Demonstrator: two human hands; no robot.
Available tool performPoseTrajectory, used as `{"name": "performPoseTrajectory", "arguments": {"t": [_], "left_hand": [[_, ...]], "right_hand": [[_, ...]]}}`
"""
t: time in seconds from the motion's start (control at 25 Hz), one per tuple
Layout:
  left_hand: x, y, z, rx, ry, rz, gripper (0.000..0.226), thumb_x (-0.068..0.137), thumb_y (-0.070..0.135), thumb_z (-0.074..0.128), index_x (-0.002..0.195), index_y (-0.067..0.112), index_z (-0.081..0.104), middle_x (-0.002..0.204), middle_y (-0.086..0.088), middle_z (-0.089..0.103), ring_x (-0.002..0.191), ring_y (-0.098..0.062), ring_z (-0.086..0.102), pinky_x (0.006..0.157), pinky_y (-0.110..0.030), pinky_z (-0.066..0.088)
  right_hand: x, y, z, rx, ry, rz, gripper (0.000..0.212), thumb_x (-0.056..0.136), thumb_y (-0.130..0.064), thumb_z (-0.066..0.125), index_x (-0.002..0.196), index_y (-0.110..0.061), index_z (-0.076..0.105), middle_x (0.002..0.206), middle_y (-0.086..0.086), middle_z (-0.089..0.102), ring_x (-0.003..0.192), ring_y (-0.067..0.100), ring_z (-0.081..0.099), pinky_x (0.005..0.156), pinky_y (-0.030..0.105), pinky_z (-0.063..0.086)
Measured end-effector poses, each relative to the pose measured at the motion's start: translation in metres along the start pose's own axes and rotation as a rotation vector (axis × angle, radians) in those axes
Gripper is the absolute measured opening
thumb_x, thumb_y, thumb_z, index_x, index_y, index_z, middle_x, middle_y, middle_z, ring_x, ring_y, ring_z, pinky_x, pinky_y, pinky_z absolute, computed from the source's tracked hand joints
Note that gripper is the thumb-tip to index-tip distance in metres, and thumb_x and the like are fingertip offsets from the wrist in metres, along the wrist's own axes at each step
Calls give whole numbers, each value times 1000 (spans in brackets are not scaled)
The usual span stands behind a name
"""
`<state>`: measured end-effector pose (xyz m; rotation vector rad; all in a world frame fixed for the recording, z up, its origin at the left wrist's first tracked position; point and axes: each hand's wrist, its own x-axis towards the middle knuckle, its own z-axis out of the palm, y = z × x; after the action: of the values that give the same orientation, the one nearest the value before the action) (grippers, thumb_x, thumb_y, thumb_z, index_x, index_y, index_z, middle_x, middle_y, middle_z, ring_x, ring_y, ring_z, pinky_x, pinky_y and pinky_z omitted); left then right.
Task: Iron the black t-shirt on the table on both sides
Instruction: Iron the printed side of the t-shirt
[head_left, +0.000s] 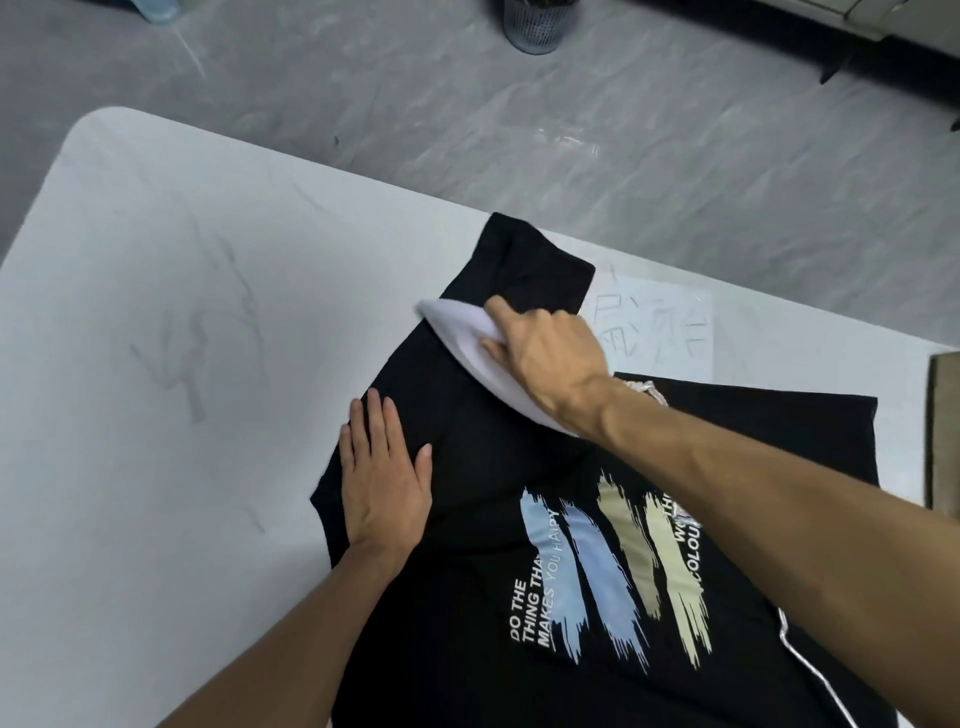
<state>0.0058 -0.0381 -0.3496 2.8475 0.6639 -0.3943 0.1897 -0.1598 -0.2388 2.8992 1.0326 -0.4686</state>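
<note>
The black t-shirt (467, 431) lies print side up on the white table (171, 322), with blue and beige brush strokes and white lettering on its chest. My right hand (550, 358) grips the white iron (462, 327), whose tip points toward the far sleeve near the shoulder. My left hand (384, 478) rests flat, fingers straight, on the shirt's left edge, a short way in front of the iron.
A white cord (800, 654) runs across the shirt's lower right. A sheet with faint characters (654, 322) lies on the table beyond the shirt. A brown box edge (943, 431) stands at the right. A mesh bin (537, 23) sits on the grey floor beyond the table.
</note>
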Motion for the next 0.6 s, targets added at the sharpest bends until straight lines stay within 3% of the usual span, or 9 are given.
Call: {"name": "performPoseTrajectory", "arguments": {"t": [0.2, 0.4, 0.6], "left_hand": [[-3, 3, -6, -131, 60, -93, 63, 100, 34, 40, 150, -1, 26, 159, -19, 23, 149, -31, 19, 122, -45, 20], [11, 2, 1, -27, 28, -22, 70, 102, 45, 19, 154, 0, 9, 163, -18, 10, 151, -28, 9, 123, -43, 14], [12, 3, 1, -8, 28, -22, 70, 101, 46, 17, 155, 2, 9, 163, -17, 8, 152, -28, 7, 123, -43, 13]], "right_hand": [[-16, -28, 26, -54, -29, -33, 32, 102, -36, 33, 129, -18, 37, 88, 8, 67, 73, 34, 63, 57, 35, 32], [0, -15, 26, -44, 22, 5, 19, 101, -28, 39, 116, -18, 41, 84, 9, 67, 66, 35, 58, 56, 36, 31], [31, 4, 14, 13, 52, 114, 21, 102, -31, 34, 112, -15, 41, 86, 13, 66, 61, 34, 41, 57, 37, 30]]}}
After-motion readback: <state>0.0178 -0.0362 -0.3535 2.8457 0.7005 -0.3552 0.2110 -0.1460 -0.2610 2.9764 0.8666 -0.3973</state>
